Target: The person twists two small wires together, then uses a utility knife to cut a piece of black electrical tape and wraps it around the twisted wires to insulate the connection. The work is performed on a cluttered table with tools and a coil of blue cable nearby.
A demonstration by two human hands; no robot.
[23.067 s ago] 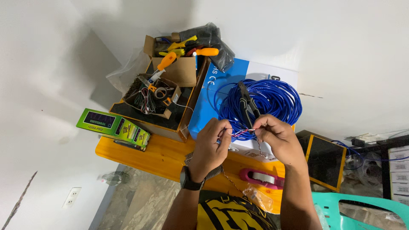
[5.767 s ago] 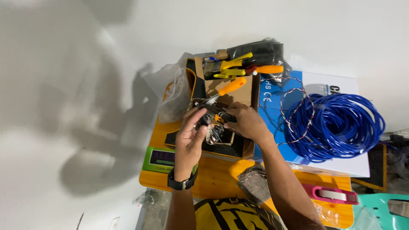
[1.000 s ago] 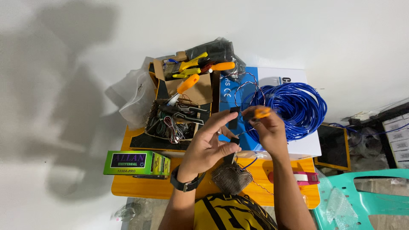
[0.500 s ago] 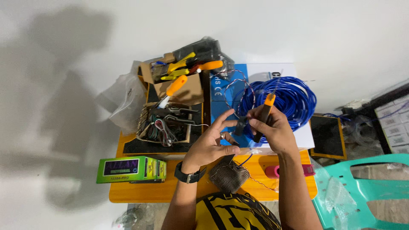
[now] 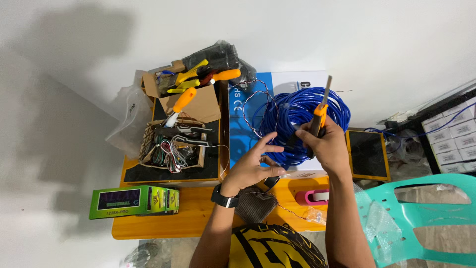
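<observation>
An orange-handled screwdriver (image 5: 319,115) is gripped upright in the clenched right hand (image 5: 327,145), above the blue cable coil (image 5: 297,119). The left hand (image 5: 253,166) is spread, fingers (image 5: 270,140) open, touching the coil's edge. A tool-filled cardboard box (image 5: 178,134) sits nearby on the yellow surface (image 5: 158,226).

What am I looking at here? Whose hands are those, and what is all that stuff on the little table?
This picture comes from a camera worn on a person's head, looking down at their own two hands. The right hand grips a tool with an orange handle, its metal tip pointing up. The left hand, with a dark watch on its wrist, is spread open beside it, fingertips close to a small dark piece. Under both hands lies a big coil of blue cable on a blue and white box. The orange wooden table also carries a cardboard box of screwdrivers and wires, a green box and a pink tape holder. A turquoise plastic chair stands alongside.
</observation>
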